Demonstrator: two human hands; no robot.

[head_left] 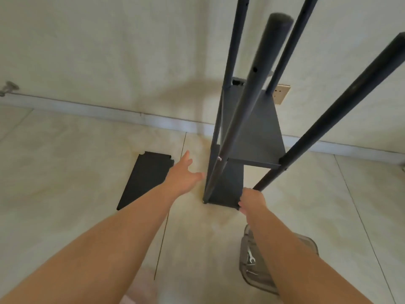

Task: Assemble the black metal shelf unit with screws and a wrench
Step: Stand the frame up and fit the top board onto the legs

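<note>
Four black posts rise from the shelf unit [252, 132], stood on pale floor tiles [65, 172] near the far wall. Its near-right post [328, 110] is gripped low by the right hand [252, 200]; the left hand [184, 174] is spread, fingers straight, holding nothing. Rigid, probably top-heavy, the frame is best steadied by its posts. A loose shelf panel [144, 178] lies left.
</note>
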